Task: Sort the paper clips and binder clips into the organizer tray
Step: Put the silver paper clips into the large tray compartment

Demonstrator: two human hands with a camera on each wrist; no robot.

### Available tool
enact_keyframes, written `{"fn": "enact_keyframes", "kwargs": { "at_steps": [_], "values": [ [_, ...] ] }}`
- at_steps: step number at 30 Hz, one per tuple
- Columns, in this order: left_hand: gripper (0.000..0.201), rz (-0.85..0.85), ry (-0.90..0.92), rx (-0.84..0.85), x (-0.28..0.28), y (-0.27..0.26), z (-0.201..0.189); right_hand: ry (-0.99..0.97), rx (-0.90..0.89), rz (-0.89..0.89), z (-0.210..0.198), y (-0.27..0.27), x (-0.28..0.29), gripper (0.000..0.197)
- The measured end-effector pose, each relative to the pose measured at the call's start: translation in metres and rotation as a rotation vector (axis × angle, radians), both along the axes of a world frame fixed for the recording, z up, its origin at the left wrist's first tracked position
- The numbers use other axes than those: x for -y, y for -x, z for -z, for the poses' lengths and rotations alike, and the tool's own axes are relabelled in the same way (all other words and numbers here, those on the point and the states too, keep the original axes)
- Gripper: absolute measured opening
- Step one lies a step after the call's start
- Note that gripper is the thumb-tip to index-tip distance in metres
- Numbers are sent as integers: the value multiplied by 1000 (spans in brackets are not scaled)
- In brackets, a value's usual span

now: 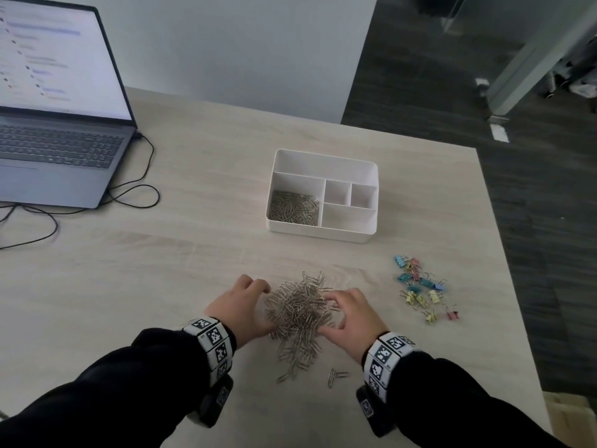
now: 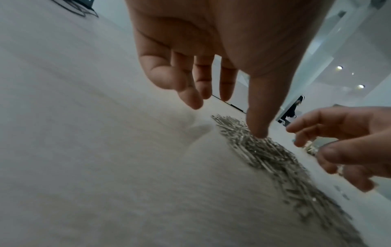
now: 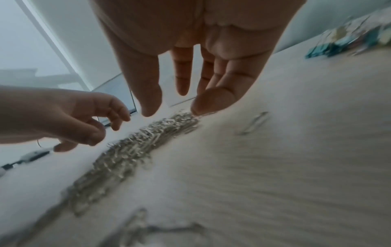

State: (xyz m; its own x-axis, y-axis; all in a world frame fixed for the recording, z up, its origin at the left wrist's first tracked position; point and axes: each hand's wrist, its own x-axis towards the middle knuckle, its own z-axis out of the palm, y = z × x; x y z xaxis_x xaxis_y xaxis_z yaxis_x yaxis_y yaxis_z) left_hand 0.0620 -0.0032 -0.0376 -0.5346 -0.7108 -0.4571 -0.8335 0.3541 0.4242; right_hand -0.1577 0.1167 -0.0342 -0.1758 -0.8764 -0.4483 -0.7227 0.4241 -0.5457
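Note:
A heap of silver paper clips (image 1: 298,313) lies on the table near me. My left hand (image 1: 255,305) is against its left side and my right hand (image 1: 336,313) against its right side, both with relaxed fingers and holding nothing. In the left wrist view the left hand (image 2: 228,117) has its thumb tip on the heap (image 2: 275,158). In the right wrist view the right hand (image 3: 175,107) hangs over the heap (image 3: 137,147). The white organizer tray (image 1: 323,156) stands further back, with paper clips (image 1: 294,208) in its front-left compartment. Coloured binder clips (image 1: 421,287) lie scattered to the right.
A few stray paper clips (image 1: 336,376) lie near my right wrist. An open laptop (image 1: 58,101) sits at the back left with a black cable (image 1: 129,195) looping over the table. The table's right edge (image 1: 504,253) drops off just beyond the binder clips.

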Motion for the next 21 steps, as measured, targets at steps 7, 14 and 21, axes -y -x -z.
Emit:
{"fn": "enact_keyframes", "kwargs": {
  "at_steps": [7, 14, 21],
  "values": [
    [109, 203, 50, 127, -6, 9, 3, -179, -156, -114, 5, 4, -3, 113],
    [69, 249, -12, 24, -20, 37, 13, -100, -149, -185, 19, -28, 19, 79],
    [41, 178, -79, -61, 0, 37, 13, -75, -76, -139, 18, -27, 31, 31]
  ]
}}
